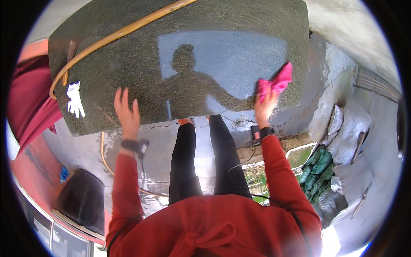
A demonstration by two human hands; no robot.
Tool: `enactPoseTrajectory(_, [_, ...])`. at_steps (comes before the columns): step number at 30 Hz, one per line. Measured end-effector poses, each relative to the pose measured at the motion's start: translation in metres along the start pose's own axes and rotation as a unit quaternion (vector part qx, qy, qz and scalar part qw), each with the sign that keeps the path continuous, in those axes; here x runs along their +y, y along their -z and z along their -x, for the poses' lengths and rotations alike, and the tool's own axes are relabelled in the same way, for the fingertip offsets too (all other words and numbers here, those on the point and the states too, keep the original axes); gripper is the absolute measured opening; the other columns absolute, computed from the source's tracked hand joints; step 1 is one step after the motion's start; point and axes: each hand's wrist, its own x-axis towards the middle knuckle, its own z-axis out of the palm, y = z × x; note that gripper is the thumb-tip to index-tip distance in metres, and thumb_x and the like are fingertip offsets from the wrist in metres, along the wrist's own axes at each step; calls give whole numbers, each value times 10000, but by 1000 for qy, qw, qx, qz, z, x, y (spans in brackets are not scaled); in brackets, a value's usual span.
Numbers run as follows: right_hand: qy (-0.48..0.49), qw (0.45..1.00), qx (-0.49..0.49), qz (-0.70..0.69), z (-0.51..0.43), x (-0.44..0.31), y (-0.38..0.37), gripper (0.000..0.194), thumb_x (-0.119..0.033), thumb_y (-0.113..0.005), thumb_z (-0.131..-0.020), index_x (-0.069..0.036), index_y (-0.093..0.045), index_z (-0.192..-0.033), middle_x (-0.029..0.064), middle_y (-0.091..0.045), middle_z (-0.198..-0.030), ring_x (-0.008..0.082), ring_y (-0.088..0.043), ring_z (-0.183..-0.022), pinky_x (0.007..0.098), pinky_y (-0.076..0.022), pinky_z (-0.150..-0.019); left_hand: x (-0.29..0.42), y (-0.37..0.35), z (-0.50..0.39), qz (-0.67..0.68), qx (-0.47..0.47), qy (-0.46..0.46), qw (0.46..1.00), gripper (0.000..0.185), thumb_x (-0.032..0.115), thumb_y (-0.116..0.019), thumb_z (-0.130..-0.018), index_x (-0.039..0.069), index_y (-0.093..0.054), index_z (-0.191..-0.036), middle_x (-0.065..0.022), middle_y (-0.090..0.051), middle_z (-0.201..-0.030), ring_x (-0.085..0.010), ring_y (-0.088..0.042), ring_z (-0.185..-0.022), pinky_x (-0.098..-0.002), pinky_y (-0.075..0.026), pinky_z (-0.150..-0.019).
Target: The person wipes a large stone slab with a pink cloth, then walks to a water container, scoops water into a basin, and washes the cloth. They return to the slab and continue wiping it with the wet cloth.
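A dark speckled stone slab (135, 74) lies before me, glossy enough to mirror a head-and-shoulders outline. My right hand (266, 106) grips a bright pink cloth (277, 83) at the slab's right front edge; part of the cloth sticks up past the fingers. Over the slab's left front part is my left hand (126, 112), its fingers apart and holding nothing. Whether it touches the stone I cannot tell. A white glove (75, 99) lies on the slab to the left of that hand. Both wrists wear black straps with small devices.
A curved yellow hose or pole (118, 33) crosses the slab's back left, over a wooden-handled tool (69, 61). Dark red fabric (33, 99) hangs at the left. Below left is a dark basin-like object (82, 199). Green filled bags (319, 165) and plastic sacks (348, 128) lie at right.
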Motion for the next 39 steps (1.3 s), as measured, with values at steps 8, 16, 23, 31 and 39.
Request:
enactPoseTrajectory(8, [357, 893, -203, -185, 73, -231, 8, 618, -90, -701, -713, -129, -554, -1312, 160, -451, -1421, 310, -425, -1322, 485, -338, -1095, -25, 33, 210, -9, -75, 256, 964, 557, 72, -609, -889, -27, -401, -1396, -264, -311, -1479, -418, -308, -1371, -464, -252, -1134])
enactPoseTrajectory(16, [198, 975, 87, -58, -130, -123, -25, 520, -190, -624, -822, -82, -534, -1323, 254, -529, -1265, 434, -484, -1205, 506, -411, -995, -28, 60, 318, 20, -130, 324, 937, 647, 68, -635, -863, -28, -337, -1428, -288, -227, -1504, -445, -242, -1402, -468, -236, -1149])
enactPoseTrajectory(23, [221, 971, 77, -37, -146, -205, -42, 533, -287, -616, -863, -72, -519, -1341, 230, -523, -1293, 403, -460, -1237, 495, -365, -1049, -41, 30, 424, 104, -161, 417, 888, 698, 65, -667, -817, -36, -319, -1414, -304, -257, -1466, -465, -269, -1368, -482, -253, -1142])
enactPoseTrajectory(31, [529, 806, -166, -209, 85, -385, -15, 556, -84, -685, -673, -86, -613, -1224, 161, -477, -1412, 350, -398, -1342, 495, -290, -1122, -40, 36, 426, 160, -122, 450, 870, 623, 49, -675, -818, -27, -375, -1359, -226, -388, -1333, -349, -486, -1147, -413, -474, -928])
enactPoseTrajectory(39, [413, 880, -236, 11, 32, -213, 9, 607, -139, -650, -842, -119, -454, -1416, 178, -313, -1529, 393, -304, -1400, 499, -280, -1144, -47, 43, 478, 168, -91, 516, 835, 616, 66, -688, -824, -19, -393, -1358, -185, -419, -1269, -298, -560, -1029, -370, -484, -894])
